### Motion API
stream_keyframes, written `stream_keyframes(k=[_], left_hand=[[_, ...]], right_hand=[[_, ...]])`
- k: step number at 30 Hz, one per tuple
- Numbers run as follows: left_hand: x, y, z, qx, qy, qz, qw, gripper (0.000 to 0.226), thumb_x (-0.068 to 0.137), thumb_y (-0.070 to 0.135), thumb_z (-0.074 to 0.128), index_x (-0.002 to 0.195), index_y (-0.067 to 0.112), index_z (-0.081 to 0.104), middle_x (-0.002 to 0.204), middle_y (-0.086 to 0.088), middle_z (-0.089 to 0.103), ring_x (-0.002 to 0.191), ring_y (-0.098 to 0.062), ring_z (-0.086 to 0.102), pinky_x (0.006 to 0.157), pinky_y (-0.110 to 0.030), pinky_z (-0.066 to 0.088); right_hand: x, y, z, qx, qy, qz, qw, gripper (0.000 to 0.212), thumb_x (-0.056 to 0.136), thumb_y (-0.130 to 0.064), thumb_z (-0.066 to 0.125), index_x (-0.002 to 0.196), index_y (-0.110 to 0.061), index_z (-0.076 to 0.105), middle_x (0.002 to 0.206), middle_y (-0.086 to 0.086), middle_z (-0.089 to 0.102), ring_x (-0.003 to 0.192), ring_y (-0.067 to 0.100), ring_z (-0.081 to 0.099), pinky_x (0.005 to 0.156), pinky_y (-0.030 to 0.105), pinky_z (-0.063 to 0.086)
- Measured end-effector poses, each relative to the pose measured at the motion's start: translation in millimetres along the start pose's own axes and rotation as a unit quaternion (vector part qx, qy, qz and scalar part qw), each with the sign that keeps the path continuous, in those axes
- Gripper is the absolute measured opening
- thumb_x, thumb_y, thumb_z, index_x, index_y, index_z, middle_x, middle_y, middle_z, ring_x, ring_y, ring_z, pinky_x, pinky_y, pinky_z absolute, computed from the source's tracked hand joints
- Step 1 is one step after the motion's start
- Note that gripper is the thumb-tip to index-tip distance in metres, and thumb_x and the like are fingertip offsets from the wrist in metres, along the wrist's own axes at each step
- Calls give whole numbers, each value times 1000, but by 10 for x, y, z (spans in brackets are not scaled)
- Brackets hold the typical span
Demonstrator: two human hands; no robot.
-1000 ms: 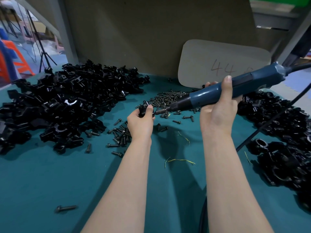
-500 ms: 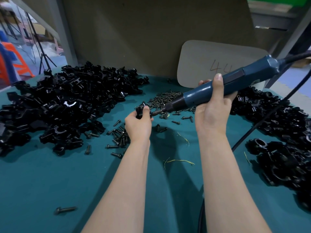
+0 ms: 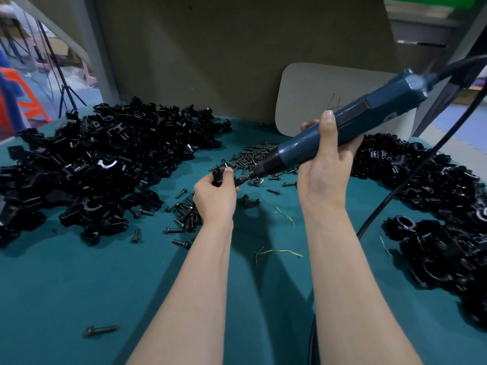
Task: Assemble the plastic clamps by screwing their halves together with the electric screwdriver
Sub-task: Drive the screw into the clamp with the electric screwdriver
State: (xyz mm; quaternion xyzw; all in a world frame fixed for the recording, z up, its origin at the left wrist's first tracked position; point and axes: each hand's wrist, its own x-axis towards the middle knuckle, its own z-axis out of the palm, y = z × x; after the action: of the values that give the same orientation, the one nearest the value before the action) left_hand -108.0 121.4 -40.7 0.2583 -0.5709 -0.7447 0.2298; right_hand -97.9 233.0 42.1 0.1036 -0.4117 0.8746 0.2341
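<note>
Head view: over a teal table (image 3: 79, 285), a person's left hand (image 3: 214, 196) pinches one small black plastic clamp (image 3: 220, 173) between thumb and fingertips. The right hand (image 3: 326, 175) grips the single blue electric screwdriver (image 3: 342, 135), its bit meeting the clamp. Two piles of black clamp parts, the left heap (image 3: 105, 164) and the right heap (image 3: 434, 219), flank the loose screws (image 3: 253, 156), which are too many to count.

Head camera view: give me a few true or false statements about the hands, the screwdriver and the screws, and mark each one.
1. The right hand grips the electric screwdriver. True.
2. The left hand is empty. False: it holds a clamp at the screwdriver's tip.
3. Loose screws lie on the table. True.
4. The screwdriver is cordless. False: a cable leaves its rear end.
</note>
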Motion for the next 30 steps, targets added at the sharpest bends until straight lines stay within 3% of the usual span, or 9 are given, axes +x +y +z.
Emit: stream_keyframes(k=[4, 11, 15, 24, 30], left_hand=[[8, 6, -15, 9, 3, -4, 1000, 23, 92, 29, 62, 81, 9, 66, 60, 6, 63, 66, -24, 65, 86, -45, 56], [7, 43, -35, 30, -2, -2, 1000, 24, 91, 29, 63, 75, 12, 65, 51, 8, 62, 76, -34, 70, 85, -47, 56], [6, 54, -50, 39, -3, -3, 999, 23, 91, 29, 63, 76, 11, 65, 47, 9, 62, 75, -31, 72, 84, -46, 57], [0, 68, -64, 55, -10, -1, 998, 22, 91, 29, 62, 75, 13, 64, 42, 14, 60, 72, -27, 72, 83, -46, 57], [10, 90, -79, 65, 6, 26, 998, 21, 88, 27, 65, 70, 17, 62, 47, 10, 62, 70, -26, 72, 79, -46, 59]], right_hand=[[-38, -8, 41, -14, -24, 8, 1000, 29, 98, -12, 51, 115, -33, 41, 103, 4, 50, 83, 13, 56, 87, 28, 48], [-40, -28, 30, -7, -31, 18, 999, 31, 98, -12, 51, 119, -31, 38, 105, 8, 48, 86, 16, 55, 89, 31, 47], [-51, -28, 43, -3, -44, 28, 999, 29, 97, -11, 51, 117, -30, 41, 111, 10, 46, 89, 17, 53, 93, 33, 46], [-47, -13, 35, -13, -68, 21, 997, 27, 97, -13, 52, 114, -32, 43, 102, 6, 48, 85, 15, 55, 86, 31, 47], [-17, -3, -34, 20, -44, 37, 998, 51, 97, -13, 52, 143, -20, 29, 90, 0, 55, 83, 14, 57, 87, 29, 48]])
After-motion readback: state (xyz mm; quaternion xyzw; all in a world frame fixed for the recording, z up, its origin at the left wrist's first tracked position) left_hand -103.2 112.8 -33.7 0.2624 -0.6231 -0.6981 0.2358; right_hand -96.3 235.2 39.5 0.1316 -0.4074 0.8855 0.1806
